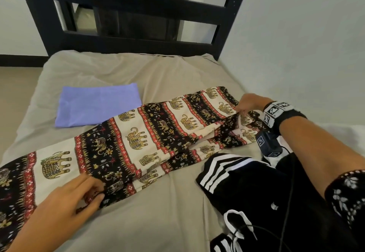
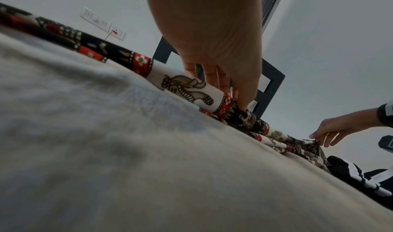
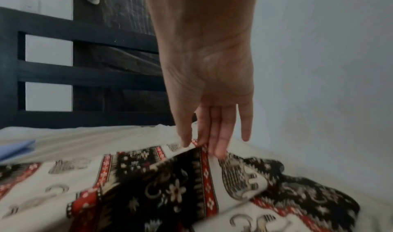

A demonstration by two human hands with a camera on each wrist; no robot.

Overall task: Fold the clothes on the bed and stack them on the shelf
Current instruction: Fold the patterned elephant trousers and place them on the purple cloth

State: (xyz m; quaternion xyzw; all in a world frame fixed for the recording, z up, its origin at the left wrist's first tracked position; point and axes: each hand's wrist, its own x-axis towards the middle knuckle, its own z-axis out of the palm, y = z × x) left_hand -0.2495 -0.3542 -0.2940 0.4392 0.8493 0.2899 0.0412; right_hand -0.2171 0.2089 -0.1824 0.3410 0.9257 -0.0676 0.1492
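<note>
Elephant-print trousers (image 1: pixel 138 139) in black, cream and red lie flat across the bed from near left to far right. My left hand (image 1: pixel 94 189) pinches their near edge at the lower left; the left wrist view shows its fingertips (image 2: pixel 241 105) pressed into the cloth (image 2: pixel 191 91). My right hand (image 1: pixel 242 111) pinches a lifted fold at the far right end, thumb against fingers (image 3: pixel 197 144) on the fabric (image 3: pixel 170 185). A folded blue cloth (image 1: pixel 96 105) lies behind the trousers. A black garment with white stripes (image 1: pixel 246 188) lies crumpled at the near right.
The beige bed sheet (image 1: pixel 158 222) is bare in front of the trousers. A black slatted bed frame (image 1: pixel 128 8) stands at the far end, and a pale wall (image 1: pixel 296 54) runs along the right side. A wrist camera (image 1: pixel 268 143) and its cable hang under my right forearm.
</note>
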